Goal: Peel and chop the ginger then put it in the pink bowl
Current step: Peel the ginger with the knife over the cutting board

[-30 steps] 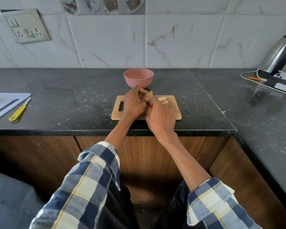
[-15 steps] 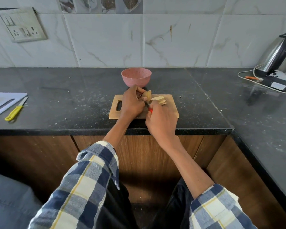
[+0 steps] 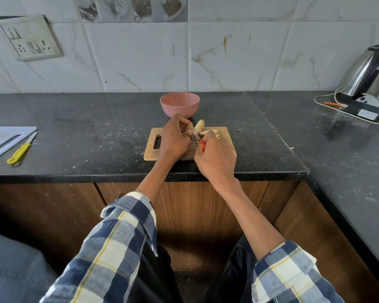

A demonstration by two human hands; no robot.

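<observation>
A small wooden cutting board (image 3: 225, 136) lies on the black counter, with the pink bowl (image 3: 179, 104) just behind it. My left hand (image 3: 174, 139) grips a piece of ginger (image 3: 199, 126) over the board, its pale end sticking up past my fingers. My right hand (image 3: 216, 158) grips a knife with a red handle (image 3: 202, 145); the blade meets the ginger between my hands. More ginger pieces (image 3: 208, 132) lie on the board by my right fingers. The bowl's inside looks empty.
A white cutting board (image 3: 7, 141) and a yellow-handled knife (image 3: 21, 149) lie at the far left. A steel kettle (image 3: 370, 73) with cables stands at the back right, where the counter turns toward me. A switch panel (image 3: 30, 38) is on the tiled wall.
Both hands stay over the board, shifting only slightly as the knife works on the ginger. The camera view has drifted a little.
</observation>
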